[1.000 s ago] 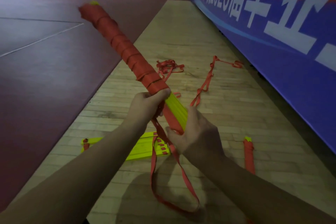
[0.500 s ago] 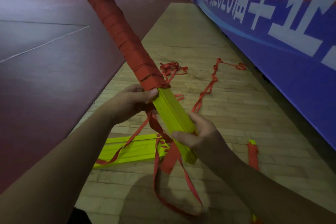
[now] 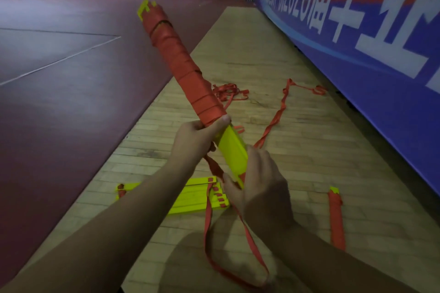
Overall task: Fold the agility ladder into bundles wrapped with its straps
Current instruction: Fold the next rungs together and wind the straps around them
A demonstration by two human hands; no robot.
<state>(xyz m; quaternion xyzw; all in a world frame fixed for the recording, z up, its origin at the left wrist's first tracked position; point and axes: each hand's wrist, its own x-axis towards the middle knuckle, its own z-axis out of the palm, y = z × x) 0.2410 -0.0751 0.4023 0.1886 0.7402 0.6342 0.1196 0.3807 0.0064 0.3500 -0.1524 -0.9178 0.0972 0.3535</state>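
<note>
1. A long bundle of yellow rungs (image 3: 232, 150) is held up at a slant above the wooden floor (image 3: 297, 173), its far end pointed up and to the left.
2. Most of the bundle is covered by tight turns of orange strap (image 3: 183, 71); only the near part and the far tip are left bare and yellow.
3. The left hand (image 3: 195, 140) is clamped around the bundle at the lower edge of the wrapping, with the thumb pressed on the last turn.
4. The right hand (image 3: 259, 185) is closed on the near end of the bundle, and the strap appears to be pinched there (the fingers are partly hidden).
5. A loose loop of strap (image 3: 238, 257) hangs from the hands down towards the floor.
6. A flat stack of unwrapped yellow rungs (image 3: 192, 197) is seen on the floor below the arms.
7. A finished wrapped bundle (image 3: 336, 219) lies on the floor to the right, well apart from the stack.
8. Further loose strap (image 3: 276, 121) is trailed across the boards towards a blue banner (image 3: 369, 66) along the right side.
</note>
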